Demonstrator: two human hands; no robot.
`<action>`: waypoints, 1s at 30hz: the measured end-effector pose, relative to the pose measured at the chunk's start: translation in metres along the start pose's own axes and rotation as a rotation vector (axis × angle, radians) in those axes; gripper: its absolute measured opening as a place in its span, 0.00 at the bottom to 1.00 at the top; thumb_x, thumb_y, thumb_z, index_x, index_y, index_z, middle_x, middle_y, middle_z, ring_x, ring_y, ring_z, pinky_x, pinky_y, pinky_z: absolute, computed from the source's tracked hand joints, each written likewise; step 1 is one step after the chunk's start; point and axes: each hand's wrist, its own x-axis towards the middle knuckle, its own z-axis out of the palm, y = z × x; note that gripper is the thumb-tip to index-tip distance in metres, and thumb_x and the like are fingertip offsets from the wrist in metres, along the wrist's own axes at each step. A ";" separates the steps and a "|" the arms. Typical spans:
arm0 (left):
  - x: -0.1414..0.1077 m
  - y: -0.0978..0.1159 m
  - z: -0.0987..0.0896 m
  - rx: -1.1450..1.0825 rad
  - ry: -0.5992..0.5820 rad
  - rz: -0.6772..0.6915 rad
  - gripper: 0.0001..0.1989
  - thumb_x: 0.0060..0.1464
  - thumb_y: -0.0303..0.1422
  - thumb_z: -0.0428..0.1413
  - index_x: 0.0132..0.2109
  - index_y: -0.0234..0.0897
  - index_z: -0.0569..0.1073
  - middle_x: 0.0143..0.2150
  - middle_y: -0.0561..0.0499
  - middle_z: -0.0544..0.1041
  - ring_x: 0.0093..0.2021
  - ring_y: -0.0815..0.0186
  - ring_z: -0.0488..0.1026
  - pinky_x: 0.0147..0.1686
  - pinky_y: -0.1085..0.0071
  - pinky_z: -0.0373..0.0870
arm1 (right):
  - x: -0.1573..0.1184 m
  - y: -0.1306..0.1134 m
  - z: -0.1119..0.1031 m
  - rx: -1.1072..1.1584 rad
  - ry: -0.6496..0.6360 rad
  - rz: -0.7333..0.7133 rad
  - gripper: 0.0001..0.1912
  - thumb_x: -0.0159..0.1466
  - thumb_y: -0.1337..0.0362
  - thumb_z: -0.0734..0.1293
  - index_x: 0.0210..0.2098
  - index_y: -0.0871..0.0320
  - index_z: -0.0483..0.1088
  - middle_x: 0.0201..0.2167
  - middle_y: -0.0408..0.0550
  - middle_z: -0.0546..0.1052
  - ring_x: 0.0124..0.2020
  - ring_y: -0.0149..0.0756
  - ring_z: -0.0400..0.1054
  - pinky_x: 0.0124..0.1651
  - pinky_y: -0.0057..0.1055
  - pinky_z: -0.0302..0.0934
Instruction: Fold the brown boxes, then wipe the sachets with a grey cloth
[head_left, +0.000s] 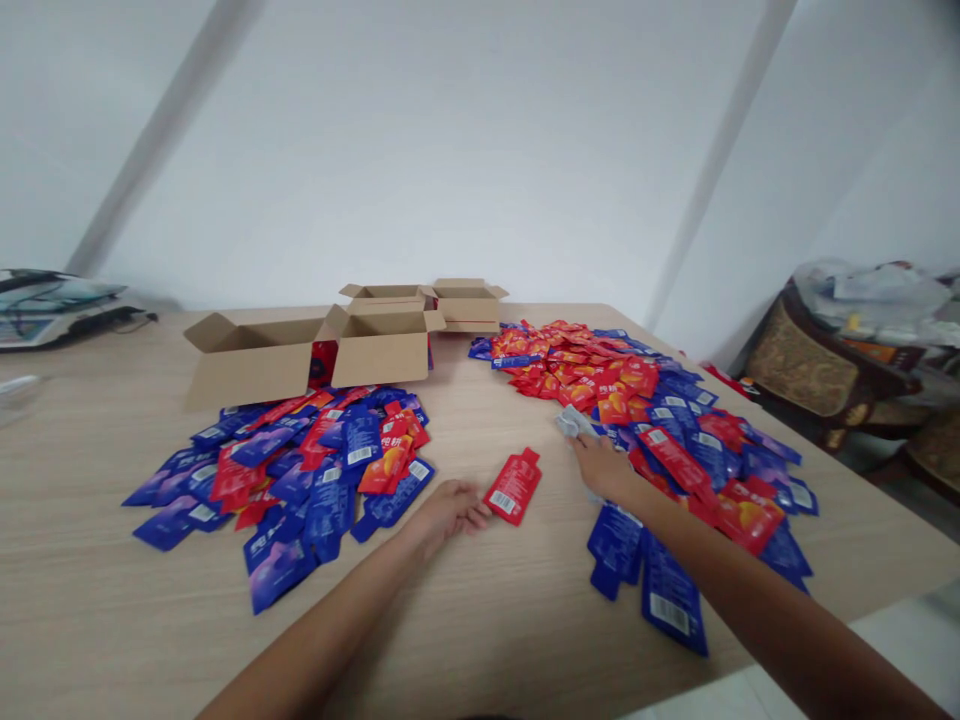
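My left hand [450, 512] rests low over the table, fingers loosely bent and apart. Its fingertips are right at the lower left edge of a single red pouch [514, 487], which lies flat with its barcode up; whether they touch it I cannot tell. My right hand [602, 466] is closed on a crumpled grey-white cloth [574, 422] at the near left edge of the right-hand pile. That pile mixes red pouches [675, 462] and blue pouches [616, 540], some half hidden by my right forearm.
At left lies another heap of blue and red pouches [330, 500]. Behind it stand open cardboard boxes [251, 375], with two more boxes [466, 315] near the wall. A chair [802, 360] with bags on it stands beyond the table's [480, 620] right edge. Papers and a cable lie far left.
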 end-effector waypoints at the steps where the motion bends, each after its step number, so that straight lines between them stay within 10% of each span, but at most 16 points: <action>1: 0.003 0.000 0.003 0.121 0.042 0.004 0.09 0.54 0.31 0.53 0.41 0.31 0.66 0.33 0.46 0.77 0.25 0.71 0.74 0.23 0.77 0.66 | 0.001 0.000 0.002 0.000 0.029 -0.021 0.28 0.62 0.73 0.53 0.62 0.56 0.55 0.59 0.57 0.62 0.56 0.50 0.57 0.52 0.48 0.54; 4: 0.011 0.005 0.015 0.428 0.146 0.011 0.14 0.51 0.31 0.55 0.45 0.32 0.65 0.31 0.49 0.76 0.27 0.66 0.74 0.25 0.74 0.66 | 0.002 -0.020 -0.005 0.074 0.193 -0.149 0.32 0.58 0.79 0.52 0.62 0.62 0.56 0.56 0.59 0.65 0.55 0.45 0.58 0.56 0.43 0.50; 7: 0.010 0.005 0.031 0.893 0.269 0.312 0.17 0.52 0.34 0.56 0.49 0.34 0.66 0.45 0.43 0.74 0.45 0.57 0.72 0.42 0.65 0.68 | -0.012 -0.061 -0.010 0.186 0.342 -0.365 0.33 0.57 0.78 0.53 0.63 0.64 0.52 0.58 0.58 0.63 0.56 0.42 0.55 0.58 0.41 0.48; 12: 0.005 -0.015 0.051 1.450 0.176 0.739 0.19 0.57 0.33 0.52 0.54 0.29 0.67 0.56 0.36 0.67 0.59 0.54 0.61 0.57 0.61 0.59 | -0.030 -0.096 0.022 0.233 0.254 -0.487 0.27 0.62 0.72 0.56 0.61 0.57 0.58 0.60 0.52 0.61 0.58 0.44 0.50 0.57 0.42 0.48; 19: 0.011 -0.012 0.044 1.511 0.172 0.587 0.20 0.58 0.37 0.53 0.53 0.26 0.66 0.55 0.35 0.67 0.57 0.54 0.63 0.55 0.62 0.62 | 0.031 -0.036 0.024 0.190 0.186 -0.220 0.29 0.58 0.77 0.54 0.59 0.61 0.61 0.61 0.52 0.62 0.58 0.40 0.54 0.57 0.36 0.47; 24: 0.028 -0.003 0.045 1.401 0.328 0.672 0.29 0.57 0.38 0.54 0.60 0.26 0.57 0.61 0.32 0.59 0.63 0.52 0.55 0.58 0.57 0.57 | 0.032 -0.047 0.035 0.225 0.214 -0.191 0.29 0.59 0.77 0.54 0.60 0.61 0.60 0.62 0.51 0.61 0.58 0.38 0.54 0.57 0.34 0.48; 30: 0.037 0.006 0.035 1.346 0.138 0.588 0.13 0.61 0.28 0.46 0.48 0.26 0.67 0.52 0.31 0.70 0.56 0.53 0.64 0.55 0.56 0.59 | 0.027 -0.044 0.032 0.352 0.193 -0.336 0.29 0.56 0.78 0.56 0.56 0.61 0.65 0.58 0.53 0.66 0.58 0.36 0.57 0.58 0.34 0.49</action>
